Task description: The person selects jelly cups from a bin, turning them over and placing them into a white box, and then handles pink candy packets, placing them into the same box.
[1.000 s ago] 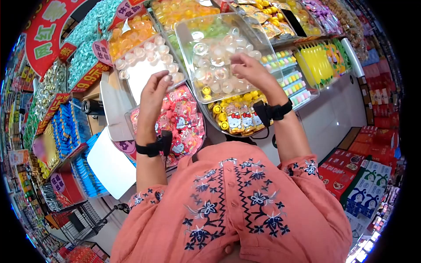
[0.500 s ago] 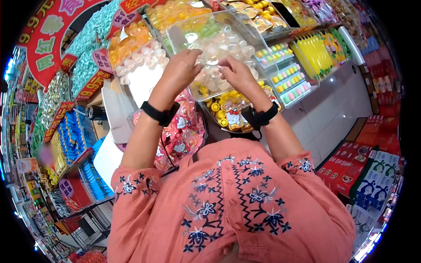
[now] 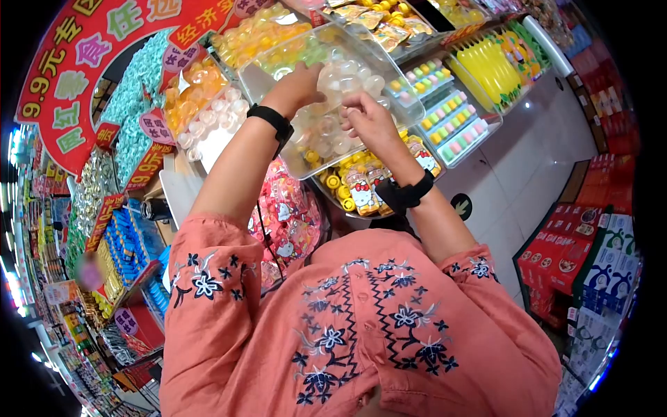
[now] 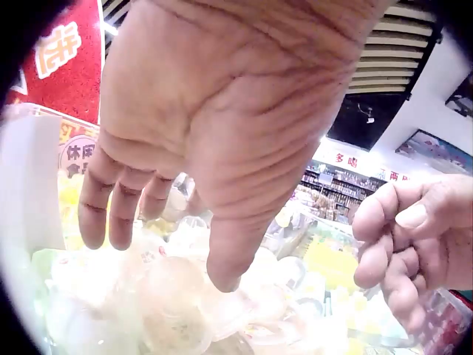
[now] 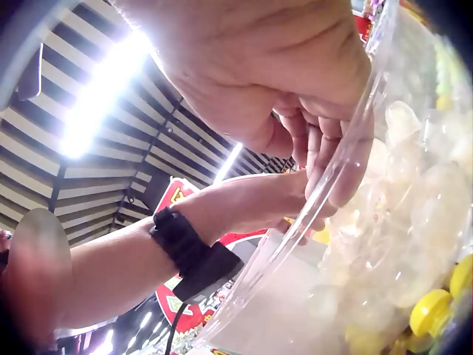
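Observation:
My left hand (image 3: pixel 299 89) reaches over a clear plastic bin (image 3: pixel 411 104) of translucent, round, jelly-like cups (image 3: pixel 347 69). In the left wrist view, its fingers (image 4: pixel 122 211) and thumb point loosely downward above the pale cups (image 4: pixel 174 292), with no item visible between them. My right hand (image 3: pixel 369 124) hovers over the near right part of the same bin, fingers loosely bent. The left wrist view shows no item in those bent fingers (image 4: pixel 399 251). Seen from the right wrist, the hand overlaps the bin's clear rim (image 5: pixel 344 166).
Pink candy packets (image 3: pixel 290 208) lie nearest the body, beside yellow cartoon packets (image 3: pixel 365 191). Trays of pastel sweets (image 3: pixel 451 121) and long yellow packs (image 3: pixel 479 73) stand to the right. Leftward are pale cups (image 3: pixel 215 118) and a red sign (image 3: pixel 69 90); red boxes (image 3: pixel 556 257) are lower right.
My left hand has moved right and forward, from above the pink packets to over the clear bin. The right hand has shifted slightly left and nearer. The head view has turned somewhat.

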A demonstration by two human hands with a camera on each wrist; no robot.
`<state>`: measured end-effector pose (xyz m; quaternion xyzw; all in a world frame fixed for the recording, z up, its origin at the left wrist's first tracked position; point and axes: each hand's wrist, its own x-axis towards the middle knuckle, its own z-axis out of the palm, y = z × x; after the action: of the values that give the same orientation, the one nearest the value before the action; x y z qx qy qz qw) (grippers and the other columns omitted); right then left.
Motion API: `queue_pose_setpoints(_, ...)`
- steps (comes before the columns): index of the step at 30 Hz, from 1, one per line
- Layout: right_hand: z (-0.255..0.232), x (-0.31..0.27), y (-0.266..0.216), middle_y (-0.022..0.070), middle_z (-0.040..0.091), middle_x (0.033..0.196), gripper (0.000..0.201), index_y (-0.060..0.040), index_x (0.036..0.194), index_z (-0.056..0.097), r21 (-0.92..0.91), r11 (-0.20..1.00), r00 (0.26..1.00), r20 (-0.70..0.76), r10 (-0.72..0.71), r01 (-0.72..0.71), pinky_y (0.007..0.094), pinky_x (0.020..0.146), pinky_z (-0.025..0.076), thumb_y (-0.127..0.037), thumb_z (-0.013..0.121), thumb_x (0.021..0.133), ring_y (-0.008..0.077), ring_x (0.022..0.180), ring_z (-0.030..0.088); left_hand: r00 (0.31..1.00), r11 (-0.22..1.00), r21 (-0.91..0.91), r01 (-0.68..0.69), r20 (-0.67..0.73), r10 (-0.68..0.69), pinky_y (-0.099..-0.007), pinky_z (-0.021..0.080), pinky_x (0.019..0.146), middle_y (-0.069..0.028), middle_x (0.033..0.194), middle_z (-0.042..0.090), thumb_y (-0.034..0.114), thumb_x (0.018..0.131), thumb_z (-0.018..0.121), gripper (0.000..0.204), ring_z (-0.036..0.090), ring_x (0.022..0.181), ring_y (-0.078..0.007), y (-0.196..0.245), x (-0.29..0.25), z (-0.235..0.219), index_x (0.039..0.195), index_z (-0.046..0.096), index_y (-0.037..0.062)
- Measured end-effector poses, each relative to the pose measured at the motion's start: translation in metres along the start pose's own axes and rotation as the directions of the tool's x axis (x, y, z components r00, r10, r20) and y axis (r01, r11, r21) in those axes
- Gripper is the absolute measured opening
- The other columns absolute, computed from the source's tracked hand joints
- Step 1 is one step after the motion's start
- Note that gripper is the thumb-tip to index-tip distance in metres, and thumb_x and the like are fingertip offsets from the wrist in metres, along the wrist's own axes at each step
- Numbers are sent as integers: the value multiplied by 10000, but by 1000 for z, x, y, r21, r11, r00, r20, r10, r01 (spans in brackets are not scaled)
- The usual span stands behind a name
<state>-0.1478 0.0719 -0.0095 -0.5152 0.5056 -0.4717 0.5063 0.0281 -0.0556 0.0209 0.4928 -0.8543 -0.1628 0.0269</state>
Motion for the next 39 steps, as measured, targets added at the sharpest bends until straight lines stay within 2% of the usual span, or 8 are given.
queue_pose_setpoints(6, 1, -2, -7, 57, 646, 970, 252, -18, 1172, 560, 43, 998, 999, -1, 37, -37, 255, 635, 520, -143, 531, 955, 126, 775, 647, 974, 975, 26, -222, -28, 223, -464, 525, 890, -267, 1234, 543, 236, 761, 787, 719, 603, 1081, -441, 11, 19, 11, 1384, 459, 88)
queue_pose_setpoints(14, -2, -4, -9, 66, 642, 994, 278, -7, 1189, 552, 69, 996, 998, 22, 62, -63, 255, 646, 521, -155, 540, 954, 126, 778, 646, 988, 985, 123, -120, 115, 106, -459, 531, 802, -304, 997, 652, 135, 770, 739, 503, 651, 953, -440, 5, -3, 10, 1184, 499, -21)
queue_pose_setpoints(17, -1, -2, -12, 69, 639, 1008, 281, -9, 1199, 548, 61, 995, 997, 37, 72, -74, 258, 656, 526, -152, 536, 958, 129, 793, 648, 972, 995, -1, -98, 214, 96, -439, 535, 795, -319, 1041, 643, 165, 784, 716, 472, 650, 961, -437, -1, -14, -4, 1161, 525, -45)
queue_pose_setpoints(18, -2, -1, -10, 72, 637, 1016, 281, -10, 1204, 547, 77, 994, 997, 42, 68, -72, 261, 661, 531, -150, 535, 961, 132, 799, 651, 977, 993, -116, -7, 210, 32, -380, 547, 761, -257, 1064, 667, 235, 830, 701, 475, 674, 938, -362, 8, -26, -17, 1177, 554, -55)
queue_pose_setpoints(21, 1, -5, -25, 83, 629, 1048, 299, -8, 1237, 540, 182, 979, 994, 86, 74, -89, 268, 684, 548, -151, 527, 975, 149, 825, 665, 969, 643, -737, 205, 246, -27, -283, 515, 726, -95, 1054, 655, 235, 896, 672, 483, 646, 893, -177, 17, -61, -37, 1293, 530, 1)
queue_pose_setpoints(24, 7, -13, -51, 89, 629, 1035, 321, -2, 1245, 540, 309, 946, 989, 140, 56, -98, 271, 674, 560, -173, 553, 973, 163, 830, 686, 984, 280, -947, 160, 176, 34, -289, 521, 717, -66, 1095, 649, 237, 952, 631, 422, 661, 926, -178, 23, -101, -40, 1300, 541, 15)
queue_pose_setpoints(31, 30, -16, -62, 75, 634, 1079, 379, -2, 1288, 540, 312, 944, 946, 323, 1, -107, 270, 720, 562, -236, 573, 992, 142, 872, 666, 999, -120, -993, -1, 4, -44, -319, 563, 774, -128, 1189, 631, 213, 1017, 512, 412, 674, 1048, -261, 31, -162, -28, 1357, 498, -19)
queue_pose_setpoints(39, 49, -22, -67, 63, 631, 1073, 359, -5, 1273, 563, 255, 962, 931, 365, 2, -102, 277, 777, 557, -215, 600, 983, 131, 915, 643, 984, -239, -965, -112, -75, -160, -322, 597, 803, -167, 1180, 636, 177, 1034, 450, 439, 685, 1005, -244, 31, -193, -14, 1395, 425, -71)
